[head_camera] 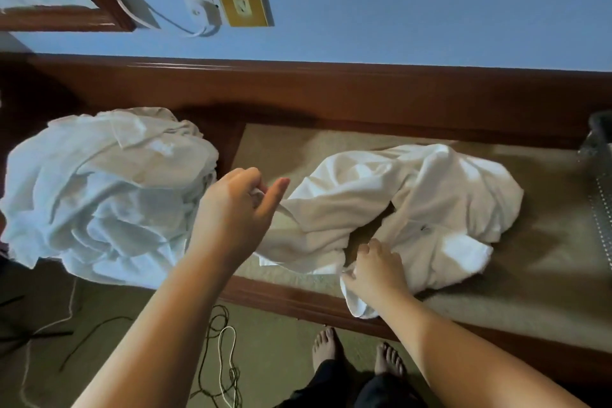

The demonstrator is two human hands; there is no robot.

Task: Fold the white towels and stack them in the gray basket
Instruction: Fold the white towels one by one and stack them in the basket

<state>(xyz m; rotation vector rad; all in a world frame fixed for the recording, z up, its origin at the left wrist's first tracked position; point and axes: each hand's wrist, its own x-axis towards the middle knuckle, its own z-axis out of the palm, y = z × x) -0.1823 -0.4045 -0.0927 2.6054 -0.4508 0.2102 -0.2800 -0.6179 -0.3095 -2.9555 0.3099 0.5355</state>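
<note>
A crumpled white towel (407, 195) lies on the tan padded top of a wooden bench (546, 242). My left hand (235, 209) pinches the towel's left corner between thumb and fingers, lifted a little above the bench. My right hand (377, 270) grips the towel's near edge at the bench's front rim, where a bit of cloth hangs over. A heap of several more white towels (106, 195) sits on the bench's left end. The gray basket (599, 156) shows only partly at the right edge.
The bench's dark wooden frame (298, 93) runs along a blue wall with a socket plate (245, 3) and a plugged-in white charger (202, 7). Cables (222, 358) lie on the carpet below, near my bare feet (357, 354).
</note>
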